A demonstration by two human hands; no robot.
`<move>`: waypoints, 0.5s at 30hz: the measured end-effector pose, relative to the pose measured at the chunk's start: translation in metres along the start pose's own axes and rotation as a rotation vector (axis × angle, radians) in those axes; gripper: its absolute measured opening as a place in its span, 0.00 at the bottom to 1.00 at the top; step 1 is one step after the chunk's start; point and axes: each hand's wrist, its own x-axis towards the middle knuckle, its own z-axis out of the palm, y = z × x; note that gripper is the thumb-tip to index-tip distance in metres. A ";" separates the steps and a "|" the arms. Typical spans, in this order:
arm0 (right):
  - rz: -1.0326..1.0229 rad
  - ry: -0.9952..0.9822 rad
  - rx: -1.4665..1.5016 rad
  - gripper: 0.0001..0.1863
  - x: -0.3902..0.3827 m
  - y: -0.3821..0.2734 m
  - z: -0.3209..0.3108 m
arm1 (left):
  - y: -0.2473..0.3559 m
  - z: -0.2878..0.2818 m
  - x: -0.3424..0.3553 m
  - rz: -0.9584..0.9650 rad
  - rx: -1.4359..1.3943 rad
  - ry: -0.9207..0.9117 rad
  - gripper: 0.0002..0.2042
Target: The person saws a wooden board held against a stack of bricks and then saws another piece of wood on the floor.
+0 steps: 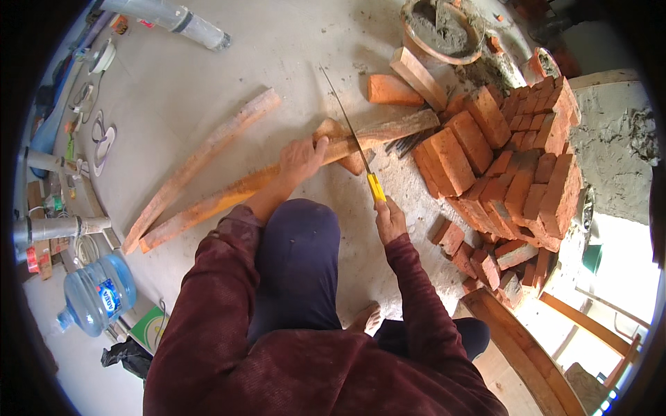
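Observation:
My right hand grips the yellow handle of a handsaw. Its thin blade points away from me and crosses a long wooden beam near the beam's right end. To the left of the blade, my left hand is closed over the beam and presses it down. A brick-like block lies under the beam beside that hand. Whether the blade has cut into the wood cannot be made out. My bent knee is just below the beam. Left of it lies a second wooden beam on the floor.
A large stack of red bricks rises at the right, with loose bricks before it. Beyond stand a tub of wet mortar and a short timber piece. Sandals, a blue water jug and metal poles are at the left.

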 end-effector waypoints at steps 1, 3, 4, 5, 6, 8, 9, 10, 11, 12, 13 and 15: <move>-0.058 0.043 -0.043 0.20 0.001 0.002 0.001 | 0.000 0.006 0.004 -0.034 -0.025 -0.016 0.33; -0.106 0.088 -0.106 0.20 -0.005 0.001 -0.007 | 0.009 0.011 0.006 -0.072 -0.068 -0.042 0.33; -0.131 0.089 -0.160 0.19 -0.009 -0.002 -0.013 | 0.012 0.011 0.009 -0.110 -0.052 -0.075 0.34; -0.165 0.091 -0.201 0.18 -0.011 -0.011 -0.017 | 0.018 0.001 0.013 -0.143 -0.022 -0.099 0.34; -0.244 0.127 -0.243 0.18 -0.034 -0.011 -0.024 | 0.019 -0.008 0.011 -0.152 -0.021 -0.096 0.34; -0.117 0.111 -0.261 0.20 -0.081 -0.005 -0.051 | 0.023 -0.011 0.008 -0.146 -0.057 -0.120 0.35; -0.046 0.050 -0.261 0.21 -0.113 -0.016 -0.062 | 0.014 -0.013 0.004 -0.173 -0.051 -0.121 0.35; 0.034 -0.014 -0.267 0.22 -0.140 -0.028 -0.071 | 0.004 -0.010 -0.001 -0.191 -0.009 -0.072 0.35; 0.053 -0.024 -0.284 0.22 -0.152 -0.031 -0.079 | 0.003 0.000 -0.004 -0.195 0.019 -0.034 0.35; 0.064 -0.020 -0.303 0.22 -0.160 -0.031 -0.084 | 0.011 -0.007 -0.004 -0.206 0.014 -0.051 0.35; 0.075 -0.020 -0.321 0.23 -0.162 -0.033 -0.087 | 0.018 -0.017 -0.003 -0.217 -0.032 -0.133 0.35; 0.050 -0.034 -0.225 0.22 -0.104 -0.043 -0.063 | 0.014 -0.032 -0.010 -0.253 -0.059 -0.207 0.35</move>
